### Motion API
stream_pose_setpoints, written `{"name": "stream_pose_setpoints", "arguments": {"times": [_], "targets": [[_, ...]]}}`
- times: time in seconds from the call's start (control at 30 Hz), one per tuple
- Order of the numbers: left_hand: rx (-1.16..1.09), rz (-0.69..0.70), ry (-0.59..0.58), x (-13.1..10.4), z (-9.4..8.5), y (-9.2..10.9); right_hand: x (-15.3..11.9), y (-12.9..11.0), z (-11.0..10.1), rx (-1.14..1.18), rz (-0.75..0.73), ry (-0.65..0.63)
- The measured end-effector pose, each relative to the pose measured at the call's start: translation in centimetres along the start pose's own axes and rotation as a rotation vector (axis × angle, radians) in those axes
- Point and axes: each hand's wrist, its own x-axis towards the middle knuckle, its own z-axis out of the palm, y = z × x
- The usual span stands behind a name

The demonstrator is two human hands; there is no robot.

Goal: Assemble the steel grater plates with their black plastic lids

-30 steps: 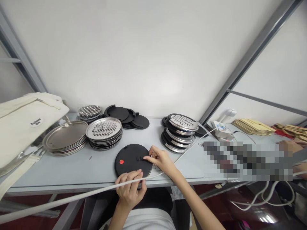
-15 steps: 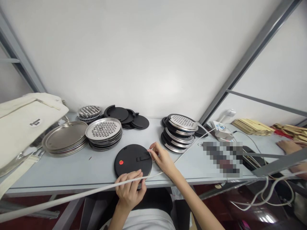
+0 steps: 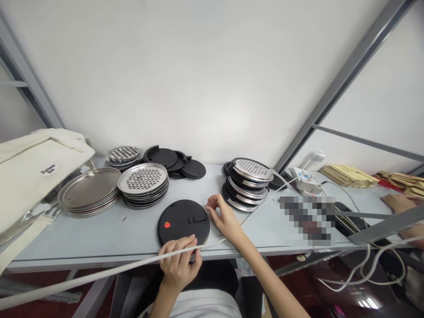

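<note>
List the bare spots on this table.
Front left: left of the black disc, before the silver plates, bare but for a small dark sliver. Behind the disc: between the perforated plates and the right stack of discs. Crowded: the back left, where plates and black round pieces sit close together.

The left hand (image 3: 177, 267) holds the near edge of a black disc (image 3: 181, 214) with a red spot (image 3: 167, 225). The right hand (image 3: 225, 219) pinches its fingertips just beside the right rim — behind stand stacked perforated metal discs (image 3: 144, 179) and metal plates (image 3: 91, 187).
</note>
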Motion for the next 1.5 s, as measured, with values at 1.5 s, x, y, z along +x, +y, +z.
{"name": "stream_pose_setpoints", "arguments": {"times": [1.5], "targets": [[-0.01,0.0,-0.004,-0.1,0.1,0.0,-0.3,-0.9,-0.2,-0.008,0.09,-0.151]]}}
